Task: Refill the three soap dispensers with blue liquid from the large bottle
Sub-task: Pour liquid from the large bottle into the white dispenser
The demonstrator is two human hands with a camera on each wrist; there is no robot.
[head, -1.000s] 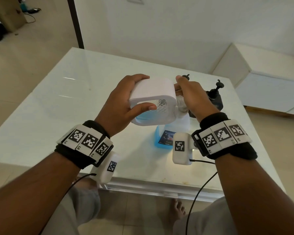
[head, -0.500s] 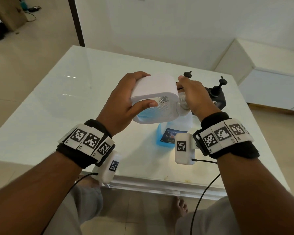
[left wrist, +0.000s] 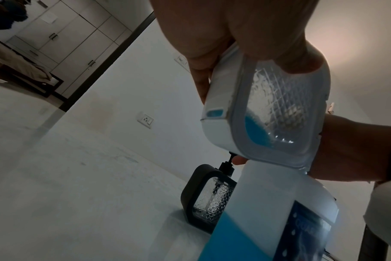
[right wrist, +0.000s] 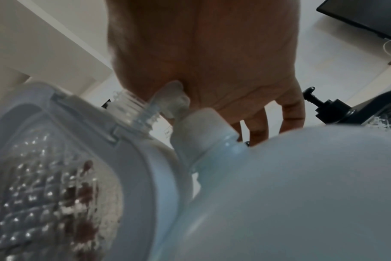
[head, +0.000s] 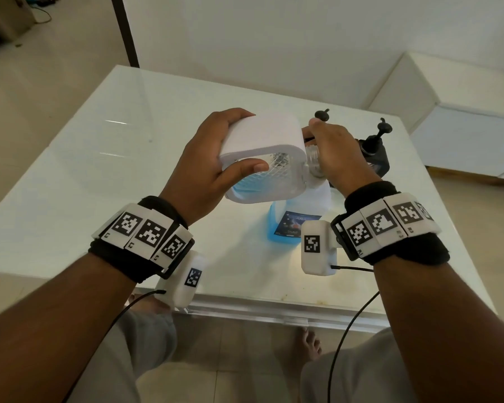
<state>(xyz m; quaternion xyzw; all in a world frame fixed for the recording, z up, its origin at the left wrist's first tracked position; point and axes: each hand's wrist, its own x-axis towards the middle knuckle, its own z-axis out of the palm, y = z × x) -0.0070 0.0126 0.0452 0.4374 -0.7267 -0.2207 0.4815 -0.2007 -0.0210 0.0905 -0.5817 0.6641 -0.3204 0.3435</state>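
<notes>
While the left hand (head: pixel 204 167) kept gripping the tilted white dispenser (head: pixel 262 138) at frame centre, its threaded neck (right wrist: pixel 132 106) came bare.
Right hand (head: pixel 336 152) had eased off that neck; whether it clutched anything could not be told. The large bottle (head: pixel 291 225) stood capped on the table (head: pixel 99 170) just below, so pouring probably came next.

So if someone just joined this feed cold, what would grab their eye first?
First, the white soap dispenser, tipped on its side above the table centre in the left hand, a little blue liquid pooled in its clear window. Next, the right hand at its open threaded neck, directly over the large bottle of blue liquid. Behind stand two black dispensers, one mostly hidden, pumps on.
</notes>
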